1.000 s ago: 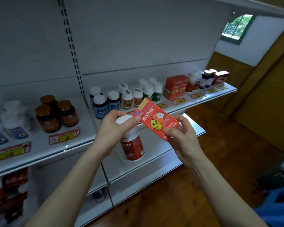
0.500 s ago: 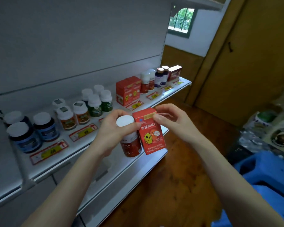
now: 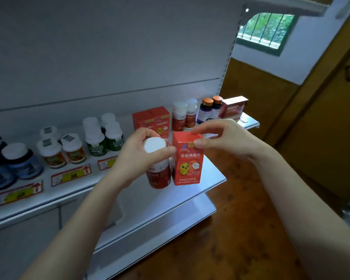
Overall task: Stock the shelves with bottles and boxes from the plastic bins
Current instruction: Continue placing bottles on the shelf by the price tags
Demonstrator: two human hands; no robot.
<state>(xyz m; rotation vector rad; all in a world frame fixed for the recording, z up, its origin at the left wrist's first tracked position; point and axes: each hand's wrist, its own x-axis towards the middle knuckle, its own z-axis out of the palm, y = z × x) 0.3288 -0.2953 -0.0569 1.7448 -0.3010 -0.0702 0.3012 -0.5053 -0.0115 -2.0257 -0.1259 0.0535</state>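
Head cam, and from my seat both arms come up from the bottom edge and meet dead centre. The left hand has its fingers curled over the white cap of a red bottle, gripping it by the top with the bottle upright. The right hand pinches the top of a red box — thumb on the front face, fingers over the back edge. The box is upright too, yellow chick cartoon facing me. It sits just right of the bottle, so close I can't tell if they touch. Both are held in the air in front of the shelf, not on it.

Behind them, left to right along the shelf:
- blue bottles at the left edge
- orange-label bottles
- green bottles
- matching boxes right behind the hands
- white-capped red bottles
- dark bottles with orange caps
- a dark red carton at the far end

Price tags run along the front lip. Below is a lower shelf, with wooden floor at lower right and a barred window at upper right.
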